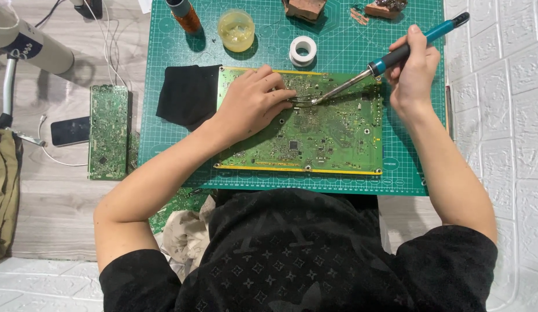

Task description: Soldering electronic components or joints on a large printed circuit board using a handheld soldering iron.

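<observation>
Honestly a lot of this was hard to read from our head view. Our own black patterned shirt blocked the near edge of the green cutting mat (350, 40), and the tiny parts on the big green circuit board (315, 136) were just specks and dark squares. The board lay flat in the middle of the mat, thin yellow strips along its far and near edges.

Our left hand (251, 104) rested palm-down on the far left part of the board, fingers curled around thin metal tweezers (300, 99), whose tips were too small to make out. Our right hand (412, 72) was closed around the teal and black grip of a soldering iron (390, 58), its shiny metal shaft slanting down left until its tip met the tweezers on the board. We couldn't tell what sat between them.

A black cloth (188, 95) lay crumpled just left of the board, partly tucked under it. Far on the mat were a round yellowish translucent tub (236, 29), a white roll (303, 51) with a hollow middle, and a copper-coloured spool (185, 14) cut off by the frame. Two brownish lumps at the far edge were cropped too, no idea what they were.

Off the mat to the left, on the wood-grain counter (55, 202), sat a narrow second green board (108, 132) and a dark phone (70, 130) with a white cable.
</observation>
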